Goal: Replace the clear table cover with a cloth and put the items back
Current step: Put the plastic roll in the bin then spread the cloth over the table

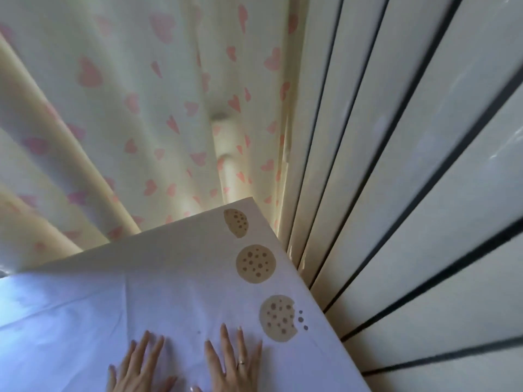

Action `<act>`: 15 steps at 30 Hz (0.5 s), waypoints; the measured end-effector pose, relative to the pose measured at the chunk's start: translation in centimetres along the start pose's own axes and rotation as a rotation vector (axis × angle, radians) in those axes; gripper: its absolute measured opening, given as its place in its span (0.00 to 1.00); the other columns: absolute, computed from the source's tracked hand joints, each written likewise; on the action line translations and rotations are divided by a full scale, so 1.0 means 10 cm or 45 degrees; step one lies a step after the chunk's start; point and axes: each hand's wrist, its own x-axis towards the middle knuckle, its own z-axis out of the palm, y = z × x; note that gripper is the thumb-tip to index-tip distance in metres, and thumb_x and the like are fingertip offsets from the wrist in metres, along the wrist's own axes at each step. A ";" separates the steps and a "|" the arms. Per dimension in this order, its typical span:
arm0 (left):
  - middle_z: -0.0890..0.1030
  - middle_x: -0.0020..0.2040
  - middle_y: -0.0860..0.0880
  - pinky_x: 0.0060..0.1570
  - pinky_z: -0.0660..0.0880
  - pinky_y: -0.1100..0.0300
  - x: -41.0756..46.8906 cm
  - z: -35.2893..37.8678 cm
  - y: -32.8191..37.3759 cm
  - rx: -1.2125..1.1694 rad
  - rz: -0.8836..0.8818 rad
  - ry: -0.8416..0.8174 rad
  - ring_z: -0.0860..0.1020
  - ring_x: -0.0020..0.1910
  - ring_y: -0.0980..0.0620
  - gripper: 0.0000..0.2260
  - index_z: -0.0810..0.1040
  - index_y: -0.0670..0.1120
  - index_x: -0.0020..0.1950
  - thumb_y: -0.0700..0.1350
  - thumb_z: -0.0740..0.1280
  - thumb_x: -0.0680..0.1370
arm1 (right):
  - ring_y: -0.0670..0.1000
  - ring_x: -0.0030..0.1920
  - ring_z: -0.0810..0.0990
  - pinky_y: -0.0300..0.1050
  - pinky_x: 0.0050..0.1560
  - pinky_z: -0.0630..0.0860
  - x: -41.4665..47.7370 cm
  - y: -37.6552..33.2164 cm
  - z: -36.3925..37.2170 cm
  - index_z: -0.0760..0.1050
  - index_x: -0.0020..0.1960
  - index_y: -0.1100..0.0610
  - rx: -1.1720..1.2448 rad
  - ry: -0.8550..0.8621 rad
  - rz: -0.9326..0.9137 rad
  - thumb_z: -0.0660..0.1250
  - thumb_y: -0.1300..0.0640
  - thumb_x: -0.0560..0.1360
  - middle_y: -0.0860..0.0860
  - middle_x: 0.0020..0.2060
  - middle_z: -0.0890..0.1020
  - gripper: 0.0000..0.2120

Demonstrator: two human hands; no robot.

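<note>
A white cloth printed with brown cookies lies spread over the table, reaching its far corner. It has soft creases across the middle. My left hand lies flat on the cloth at the bottom edge of the view, fingers spread. My right hand lies flat beside it, fingers apart, a ring on one finger. Neither hand holds anything. The clear table cover is not in sight.
A cream curtain with pink hearts hangs behind the table's far edge. A white panelled wall with dark grooves runs close along the table's right edge.
</note>
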 end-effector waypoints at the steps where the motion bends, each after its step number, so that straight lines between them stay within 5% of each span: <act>1: 0.80 0.60 0.44 0.39 0.74 0.33 -0.09 0.11 -0.16 -0.055 -0.100 -0.029 0.81 0.51 0.36 0.34 0.64 0.62 0.64 0.78 0.43 0.66 | 0.58 0.66 0.70 0.66 0.64 0.61 -0.11 -0.10 0.01 0.74 0.54 0.43 0.039 -0.037 -0.009 0.57 0.38 0.71 0.50 0.70 0.70 0.16; 4: 0.79 0.60 0.38 0.40 0.74 0.30 -0.45 -0.03 -0.42 -0.119 -0.219 -0.089 0.79 0.53 0.34 0.41 0.72 0.50 0.63 0.74 0.56 0.59 | 0.57 0.66 0.69 0.66 0.63 0.62 -0.37 -0.40 -0.01 0.73 0.54 0.43 0.058 -0.111 -0.011 0.57 0.44 0.72 0.50 0.75 0.61 0.13; 5: 0.71 0.69 0.40 0.49 0.72 0.30 -0.59 -0.15 -0.49 -0.039 -0.259 -0.080 0.74 0.63 0.35 0.41 0.68 0.51 0.69 0.73 0.59 0.62 | 0.57 0.68 0.67 0.66 0.64 0.61 -0.48 -0.52 -0.05 0.72 0.55 0.42 0.044 -0.108 -0.017 0.58 0.43 0.73 0.50 0.75 0.61 0.13; 7: 0.47 0.78 0.47 0.68 0.61 0.39 -0.79 -0.28 -0.67 0.014 -0.343 -0.026 0.53 0.76 0.43 0.44 0.46 0.54 0.77 0.72 0.60 0.69 | 0.56 0.74 0.59 0.65 0.67 0.56 -0.71 -0.83 -0.11 0.71 0.56 0.43 0.035 -0.182 -0.030 0.59 0.36 0.69 0.50 0.74 0.61 0.18; 10: 0.36 0.77 0.48 0.70 0.57 0.41 -1.22 -0.31 -1.06 0.056 -0.413 -0.091 0.43 0.77 0.44 0.47 0.35 0.55 0.76 0.71 0.60 0.69 | 0.57 0.77 0.45 0.65 0.65 0.51 -1.03 -1.50 -0.29 0.70 0.60 0.45 0.004 -0.368 0.061 0.54 0.26 0.54 0.54 0.76 0.53 0.40; 12: 0.42 0.78 0.44 0.64 0.59 0.35 -1.61 -0.28 -1.28 0.080 -0.414 -0.089 0.50 0.76 0.38 0.45 0.42 0.51 0.77 0.69 0.61 0.71 | 0.57 0.76 0.49 0.65 0.64 0.55 -1.24 -1.98 -0.31 0.69 0.63 0.49 0.021 -0.420 0.238 0.65 0.31 0.44 0.53 0.77 0.52 0.49; 13: 0.54 0.77 0.40 0.57 0.63 0.32 -1.69 -0.11 -1.52 0.128 -0.379 -0.044 0.60 0.72 0.34 0.39 0.52 0.48 0.76 0.66 0.62 0.72 | 0.55 0.76 0.53 0.63 0.66 0.56 -1.38 -2.21 -0.30 0.69 0.64 0.54 0.144 -0.369 0.361 0.73 0.40 0.38 0.50 0.76 0.55 0.55; 14: 0.65 0.71 0.36 0.51 0.66 0.31 -1.41 0.46 -2.05 0.144 -0.435 -0.181 0.70 0.64 0.30 0.30 0.65 0.50 0.69 0.58 0.67 0.70 | 0.54 0.75 0.56 0.62 0.68 0.57 -1.50 -2.39 -0.30 0.69 0.65 0.56 0.247 -0.398 0.386 0.79 0.50 0.40 0.48 0.76 0.57 0.54; 15: 0.68 0.66 0.31 0.48 0.68 0.30 -1.11 1.18 -2.55 0.235 -0.422 -0.103 0.72 0.59 0.26 0.33 0.70 0.60 0.62 0.54 0.72 0.57 | 0.55 0.75 0.56 0.64 0.67 0.57 -1.57 -2.53 -0.40 0.69 0.65 0.51 0.187 -0.442 0.346 0.79 0.52 0.53 0.49 0.76 0.56 0.42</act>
